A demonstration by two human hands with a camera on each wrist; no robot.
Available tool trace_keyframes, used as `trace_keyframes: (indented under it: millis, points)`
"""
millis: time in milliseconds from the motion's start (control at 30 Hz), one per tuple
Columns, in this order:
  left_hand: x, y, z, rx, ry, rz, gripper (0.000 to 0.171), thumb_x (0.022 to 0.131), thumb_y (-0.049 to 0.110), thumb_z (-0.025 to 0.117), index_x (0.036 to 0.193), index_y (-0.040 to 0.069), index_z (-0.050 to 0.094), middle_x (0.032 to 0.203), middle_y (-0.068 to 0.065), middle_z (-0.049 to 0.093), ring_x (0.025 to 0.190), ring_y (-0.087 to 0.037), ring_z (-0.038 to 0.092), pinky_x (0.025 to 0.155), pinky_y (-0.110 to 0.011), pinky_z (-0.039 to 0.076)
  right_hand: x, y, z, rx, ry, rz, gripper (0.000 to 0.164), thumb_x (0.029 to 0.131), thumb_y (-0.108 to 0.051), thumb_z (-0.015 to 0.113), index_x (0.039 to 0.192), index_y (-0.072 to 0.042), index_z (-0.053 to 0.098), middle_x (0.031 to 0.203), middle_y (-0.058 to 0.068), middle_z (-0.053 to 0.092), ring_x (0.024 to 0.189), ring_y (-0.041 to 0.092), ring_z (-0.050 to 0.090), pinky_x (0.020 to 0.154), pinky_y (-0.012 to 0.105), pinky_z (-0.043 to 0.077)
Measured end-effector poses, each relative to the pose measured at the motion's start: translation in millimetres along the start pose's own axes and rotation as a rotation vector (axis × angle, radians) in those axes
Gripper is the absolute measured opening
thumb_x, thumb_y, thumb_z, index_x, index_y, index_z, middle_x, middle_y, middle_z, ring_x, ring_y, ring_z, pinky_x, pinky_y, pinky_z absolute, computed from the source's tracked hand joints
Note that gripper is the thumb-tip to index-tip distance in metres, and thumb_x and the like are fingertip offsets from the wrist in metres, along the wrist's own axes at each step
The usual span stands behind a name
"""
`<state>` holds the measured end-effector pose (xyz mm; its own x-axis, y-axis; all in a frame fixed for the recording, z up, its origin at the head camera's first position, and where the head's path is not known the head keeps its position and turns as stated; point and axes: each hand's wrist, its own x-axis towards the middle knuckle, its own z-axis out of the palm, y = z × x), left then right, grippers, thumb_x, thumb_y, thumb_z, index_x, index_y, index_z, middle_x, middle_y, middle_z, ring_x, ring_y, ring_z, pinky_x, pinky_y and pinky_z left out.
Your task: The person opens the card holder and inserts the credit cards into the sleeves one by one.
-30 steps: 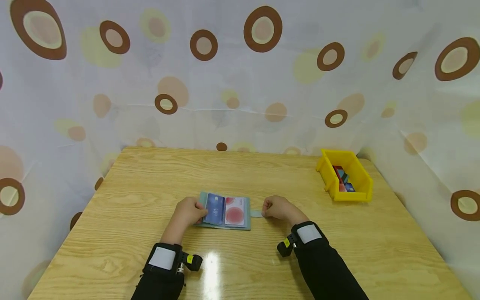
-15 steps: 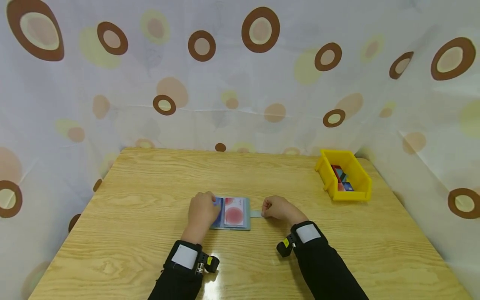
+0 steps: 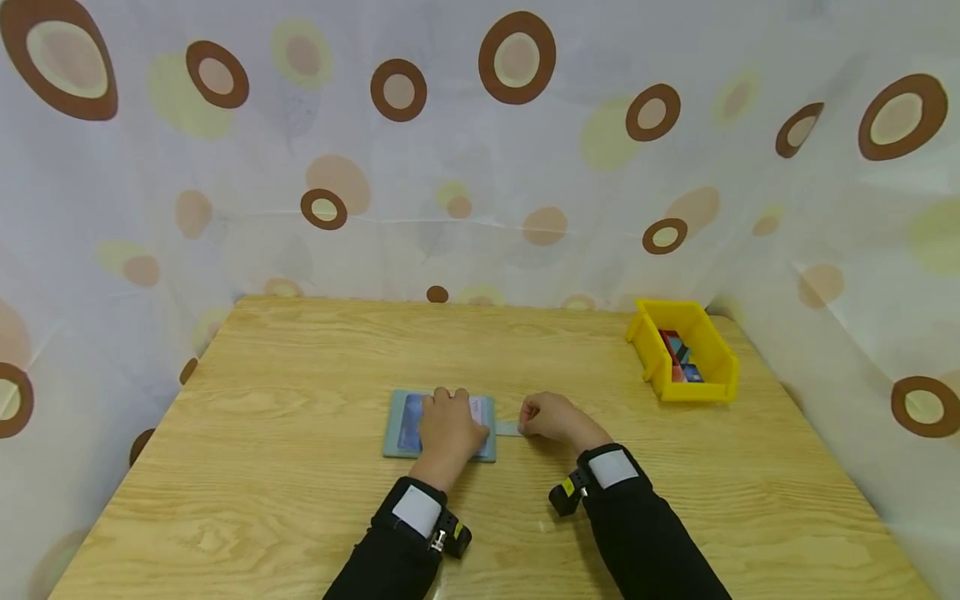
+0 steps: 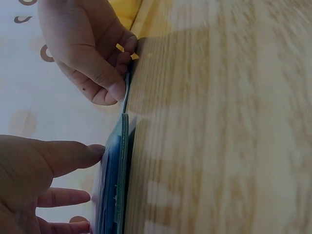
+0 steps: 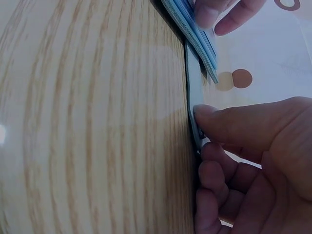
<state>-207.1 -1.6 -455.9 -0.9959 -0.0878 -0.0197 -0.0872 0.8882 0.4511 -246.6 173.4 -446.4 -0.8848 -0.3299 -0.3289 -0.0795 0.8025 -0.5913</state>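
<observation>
A pale teal card holder (image 3: pixel 392 440) lies spread open on the table, with clear sleeves inside. A bluish sleeve (image 3: pixel 410 423) shows on its left side, and a white card (image 3: pixel 477 408) is partly covered on the right. My left hand (image 3: pixel 450 429) rests over the holder's right half; in the left wrist view its thumb (image 4: pixel 78 155) and fingers reach straight to the sleeves. From the holder's right edge runs a narrow teal strap (image 3: pixel 507 428). Its free end is pinched between the thumb and fingers of my right hand (image 3: pixel 555 418).
At the back right stands a yellow plastic bin (image 3: pixel 657 360) holding several cards (image 3: pixel 681 352) in red and blue. A white patterned cloth (image 3: pixel 480 150) hangs behind the wooden table (image 3: pixel 300 358) and along its sides.
My left hand has moved right across the holder, turning the blue card's leaf over onto the right half. The left side is now uncovered. My right hand stays on the strap.
</observation>
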Motion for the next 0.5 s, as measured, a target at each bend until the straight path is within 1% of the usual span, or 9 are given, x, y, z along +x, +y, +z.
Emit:
trace_keyframes:
  millis: [233,300,400,433,500]
  points:
    - [-0.5,1.0,-3.0,0.004,-0.012,-0.011,0.054,0.075,0.031,0.082,0.114,-0.001,0.063,0.107,-0.019,0.053,0.099,-0.034,0.048,0.072,-0.044,0.05,1,-1,0,-0.01,0.0,0.001,0.011,0.088,-0.009,0.068,0.081,-0.007,0.059,0.076,0.002,0.055,0.068,0.017,0.047,0.062,0.028,0.036]
    - [-0.7,0.7,-5.0,-0.012,-0.015,-0.011,0.053,0.075,0.03,0.082,0.113,-0.002,0.062,0.106,-0.02,0.054,0.098,-0.035,0.049,0.072,-0.044,0.05,1,-1,0,-0.013,0.004,0.0,0.011,0.087,-0.009,0.068,0.081,-0.008,0.059,0.075,0.002,0.055,0.068,0.016,0.046,0.062,0.027,0.036]
    - [-0.1,-1.6,-10.4,-0.071,-0.02,-0.009,0.055,0.074,0.029,0.081,0.113,-0.004,0.061,0.106,-0.023,0.055,0.101,-0.039,0.051,0.076,-0.046,0.049,2,0,1,-0.013,0.01,-0.002,0.011,0.087,-0.01,0.069,0.081,-0.008,0.06,0.074,0.002,0.054,0.066,0.016,0.046,0.061,0.027,0.035]
    - [0.0,-3.3,-12.9,-0.11,-0.024,-0.012,0.055,0.074,0.028,0.081,0.114,-0.004,0.061,0.106,-0.023,0.057,0.101,-0.039,0.053,0.077,-0.047,0.049,2,1,1,-0.011,0.011,-0.004,0.011,0.087,-0.01,0.069,0.081,-0.008,0.06,0.074,0.002,0.054,0.066,0.016,0.046,0.06,0.027,0.035]
    - [-0.4,-8.5,-20.9,-0.221,-0.061,-0.018,0.055,0.077,0.027,0.078,0.118,-0.005,0.06,0.107,-0.023,0.06,0.098,-0.036,0.057,0.078,-0.045,0.05,2,1,1,-0.001,0.011,-0.002,0.011,0.087,-0.01,0.069,0.081,-0.008,0.06,0.074,0.002,0.054,0.066,0.016,0.045,0.06,0.027,0.035]
